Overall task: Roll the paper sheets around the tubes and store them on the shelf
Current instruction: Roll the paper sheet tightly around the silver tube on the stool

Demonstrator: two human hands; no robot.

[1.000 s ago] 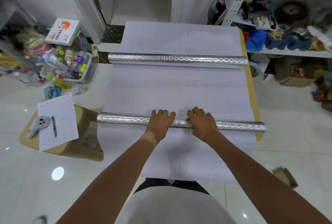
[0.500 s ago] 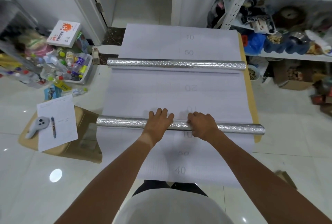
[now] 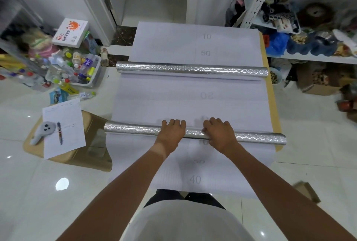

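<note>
Bottle bin (image 3: 85,74), perhaps clutter, beside paper (image 3: 173,103)

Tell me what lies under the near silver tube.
The near silver tube lies across a white paper sheet with printed numbers. Both hands, left hand and right hand, press on it, covering its middle.

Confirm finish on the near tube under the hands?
Shiny silver with an embossed diamond-like pattern on the near tube; clearest in the head view.
</note>
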